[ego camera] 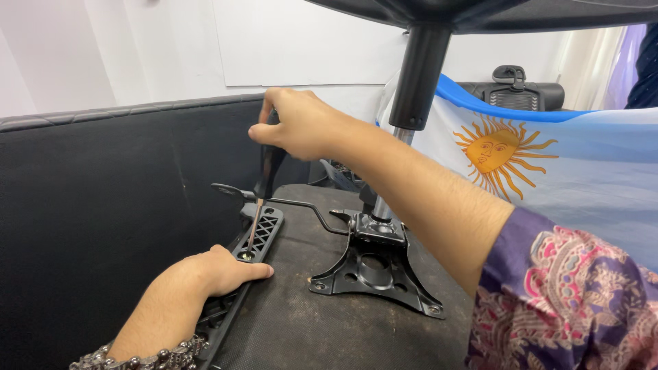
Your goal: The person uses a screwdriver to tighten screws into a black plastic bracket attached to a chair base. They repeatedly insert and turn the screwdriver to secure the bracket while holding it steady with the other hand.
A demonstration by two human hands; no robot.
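My right hand (299, 125) grips the dark handle of a screwdriver (263, 185), held nearly upright with its shaft angled down and its tip at a screw on a black slotted plastic bracket (262, 233). My left hand (218, 272) rests flat on that bracket, fingers pressed just below the screwdriver tip. The bracket lies along the edge of an upturned dark fabric chair seat (322, 322). Bolted to the seat is a black metal chair mechanism plate (373, 270), with a thin lever rod (301, 203) and a black gas-lift column (416, 75) rising from it.
A black padded wall or sofa back (103, 205) stands to the left. A light blue and white flag with a yellow sun (541, 171) hangs to the right. Behind it is a black chair headrest (515, 88). The chair base looms overhead (480, 14).
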